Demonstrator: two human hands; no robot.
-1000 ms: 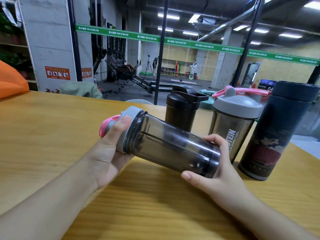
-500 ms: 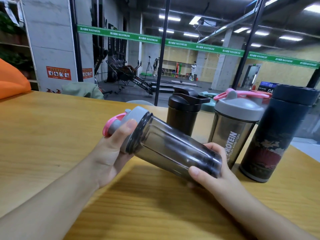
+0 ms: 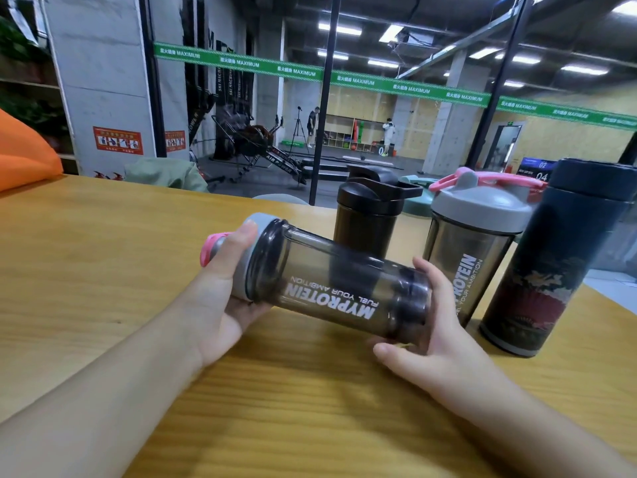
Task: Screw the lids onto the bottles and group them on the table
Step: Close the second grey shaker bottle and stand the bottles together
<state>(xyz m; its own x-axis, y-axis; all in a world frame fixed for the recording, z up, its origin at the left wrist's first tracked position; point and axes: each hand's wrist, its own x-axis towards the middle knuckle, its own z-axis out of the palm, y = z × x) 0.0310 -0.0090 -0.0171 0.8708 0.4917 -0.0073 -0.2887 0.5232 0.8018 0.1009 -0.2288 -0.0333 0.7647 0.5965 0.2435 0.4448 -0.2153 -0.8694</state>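
Gym, workout machines (image 3: 248, 143), shaker bottles (image 3: 475, 236)

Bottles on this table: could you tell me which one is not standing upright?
The held shaker, lying sideways between the left hand and right hand; the other three stand upright.

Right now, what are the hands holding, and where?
Smoky shaker bottle, held sideways: left hand grips its grey lid, right hand its base.

Glossy smoked-plastic shaker (image 3: 331, 288) w/ matt grey lid (image 3: 256, 222); wood-grain table (image 3: 103, 257), semi-matt; matt dark flask (image 3: 551, 267).
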